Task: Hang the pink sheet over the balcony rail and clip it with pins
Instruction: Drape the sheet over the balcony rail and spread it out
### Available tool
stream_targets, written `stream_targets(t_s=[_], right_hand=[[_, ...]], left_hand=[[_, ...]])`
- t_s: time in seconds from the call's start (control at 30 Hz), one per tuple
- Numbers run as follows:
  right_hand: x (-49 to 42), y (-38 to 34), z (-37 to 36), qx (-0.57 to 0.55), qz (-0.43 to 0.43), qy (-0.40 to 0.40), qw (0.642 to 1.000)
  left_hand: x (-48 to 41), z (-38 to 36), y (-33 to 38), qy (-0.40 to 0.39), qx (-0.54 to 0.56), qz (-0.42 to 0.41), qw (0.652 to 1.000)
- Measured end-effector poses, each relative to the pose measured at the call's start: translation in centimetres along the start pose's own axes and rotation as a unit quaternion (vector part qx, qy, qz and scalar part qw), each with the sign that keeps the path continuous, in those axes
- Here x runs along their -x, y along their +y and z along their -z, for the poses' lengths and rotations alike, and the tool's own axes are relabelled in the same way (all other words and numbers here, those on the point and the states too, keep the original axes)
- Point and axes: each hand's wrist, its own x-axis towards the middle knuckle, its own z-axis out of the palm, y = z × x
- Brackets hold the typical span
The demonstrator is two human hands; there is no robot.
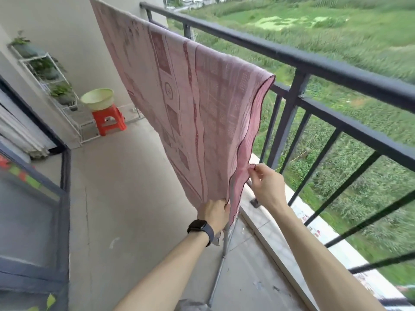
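Note:
The pink patterned sheet (179, 93) hangs folded over a bar just inside the dark balcony rail (314, 61), draping down toward the floor. My left hand (214, 213), with a dark watch on its wrist, grips the lower corner of the front layer. My right hand (267, 185) pinches the dark-trimmed edge of the back layer a little higher and to the right. No pins are visible.
A metal rack leg (221, 263) stands below the sheet's near end. At the far end sit a red stool (109, 121) with a pale green basin (97, 98) on it and a white plant shelf (54, 79). A glass door frame (65, 176) runs along the left.

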Motion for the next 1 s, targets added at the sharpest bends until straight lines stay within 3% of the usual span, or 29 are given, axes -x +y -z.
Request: stream_targets(t_s=[0.13, 0.33, 0.63, 1.0], right_hand=[[-0.8, -0.4, 0.8, 0.010, 0.065, 0.040, 0.997], [-0.9, 2.2, 1.0, 0.107, -0.009, -0.005, 0.994], [1.8, 0.5, -0.3, 0.050, 0.066, -0.041, 0.996], [3.2, 1.0, -0.3, 0.048, 0.070, -0.056, 0.995]], left_hand=[[-0.5, -0.7, 0.9, -0.016, 0.039, 0.019, 0.999], [-1.5, -1.2, 2.8, -0.018, 0.039, 0.001, 0.999], [-2.3, -0.5, 2.2, -0.069, -0.026, -0.013, 0.997], [-0.7, -1.9, 2.2, -0.025, -0.041, -0.007, 0.999]])
